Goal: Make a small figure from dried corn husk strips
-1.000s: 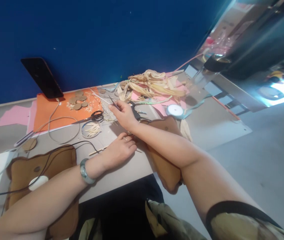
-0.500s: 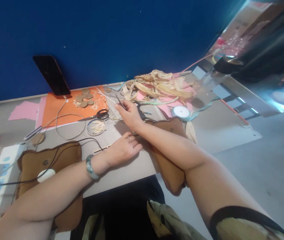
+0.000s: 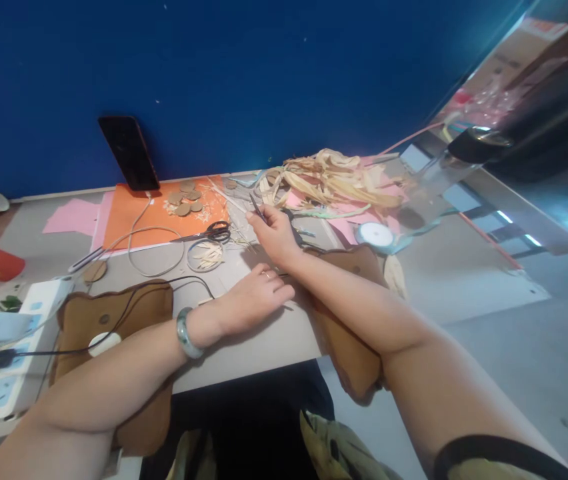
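My right hand (image 3: 278, 237) is closed around slim dark tweezers (image 3: 257, 207), whose pointed end sticks up past the thumb. Just below and nearer to me, my left hand (image 3: 259, 299) lies on the table with its fingers bent inward; whatever they pinch is too small or hidden to make out. Left of the right hand are black-handled scissors (image 3: 218, 231) and a small round clear dish (image 3: 206, 255) of pale slivers. Thin pale sticks (image 3: 244, 237) lie loose between the scissors and the right hand.
Dried husk strips (image 3: 334, 177) are heaped at the back over pink paper. Round wooden discs (image 3: 184, 209) lie on an orange sheet (image 3: 129, 223). A phone (image 3: 131, 153) leans on the blue partition. Brown cushions (image 3: 79, 313) sit under my forearms. A power strip (image 3: 1, 393), ribbon spool (image 3: 375, 234) and bottle (image 3: 444, 167) stand around.
The whole view has shifted slightly, so the table's things appear further right and a red cup shows more at left. Both hands keep nearly the same pose, the tweezers still in my right.
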